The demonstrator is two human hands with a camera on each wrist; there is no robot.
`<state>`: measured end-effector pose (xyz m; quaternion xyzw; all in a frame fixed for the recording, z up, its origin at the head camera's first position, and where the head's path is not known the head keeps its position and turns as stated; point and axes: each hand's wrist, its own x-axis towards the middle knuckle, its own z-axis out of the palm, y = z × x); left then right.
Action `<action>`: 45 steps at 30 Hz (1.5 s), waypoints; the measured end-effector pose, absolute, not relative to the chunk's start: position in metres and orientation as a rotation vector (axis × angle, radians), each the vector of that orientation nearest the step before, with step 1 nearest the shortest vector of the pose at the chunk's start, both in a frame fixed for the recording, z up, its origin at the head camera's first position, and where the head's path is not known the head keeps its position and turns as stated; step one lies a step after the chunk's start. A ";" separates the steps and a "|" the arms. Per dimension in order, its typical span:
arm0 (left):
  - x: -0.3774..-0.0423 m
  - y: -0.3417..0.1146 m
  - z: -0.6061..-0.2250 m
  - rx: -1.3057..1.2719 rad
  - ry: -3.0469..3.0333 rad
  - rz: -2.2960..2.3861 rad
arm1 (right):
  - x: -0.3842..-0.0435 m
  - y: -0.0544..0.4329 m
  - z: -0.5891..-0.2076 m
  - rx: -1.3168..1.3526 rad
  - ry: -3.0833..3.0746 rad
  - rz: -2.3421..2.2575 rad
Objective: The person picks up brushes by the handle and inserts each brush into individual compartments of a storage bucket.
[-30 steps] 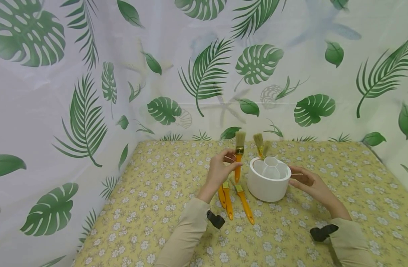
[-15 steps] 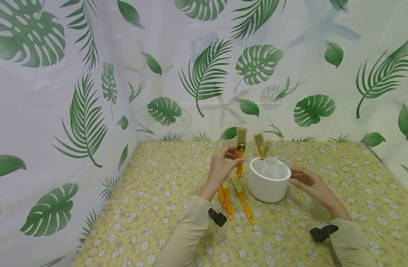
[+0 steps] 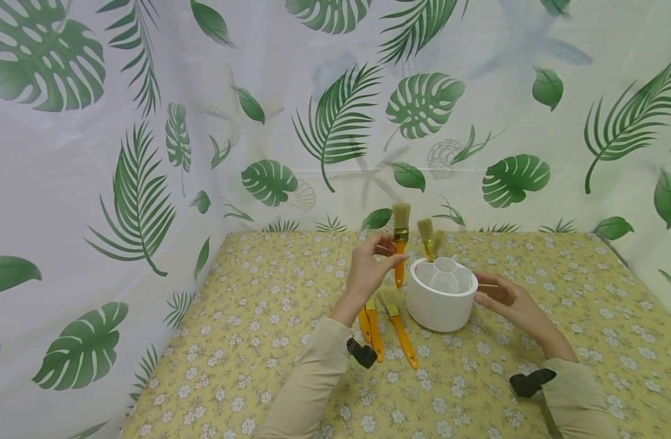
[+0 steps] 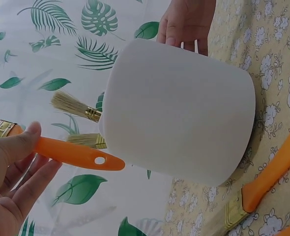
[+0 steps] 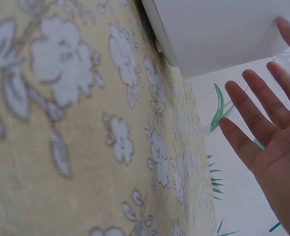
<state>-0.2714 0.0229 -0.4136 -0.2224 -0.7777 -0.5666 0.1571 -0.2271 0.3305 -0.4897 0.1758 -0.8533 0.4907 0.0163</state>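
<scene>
My left hand (image 3: 367, 271) pinches a paintbrush (image 3: 401, 236) by its orange handle, bristles up, just left of a white round container (image 3: 438, 312). In the left wrist view the handle's end (image 4: 110, 162) hangs free beside the container's wall. My right hand (image 3: 502, 300) is at the container's right side, fingers spread; its thumb tip (image 5: 282, 20) lies against the wall in the right wrist view. Inside the rim stands a clear-white rounded divider (image 3: 446, 277). Two brushes rise from the container, one with pale bristles (image 4: 69, 104) and another (image 4: 83, 140); their handles are hidden inside.
Several orange-handled paintbrushes lie on the flowered tablecloth (image 3: 247, 341) in front of the left hand, among them a brush (image 3: 404, 335) close to the container and a brush (image 3: 374, 329) farther left. A leaf-patterned sheet (image 3: 291, 134) hangs behind and at the left.
My left hand has moved slightly up and right with the paintbrush, bringing its handle end nearer the container's rim height. The right hand and container have stayed in place.
</scene>
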 end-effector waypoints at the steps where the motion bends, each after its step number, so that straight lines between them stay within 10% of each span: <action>1: -0.272 0.023 -0.413 -0.644 -2.221 -1.618 | -0.227 0.330 -0.490 0.550 -2.653 1.531; 45: -0.277 0.043 -0.393 -0.752 -2.137 -1.609 | -0.228 0.329 -0.491 0.561 -2.644 1.563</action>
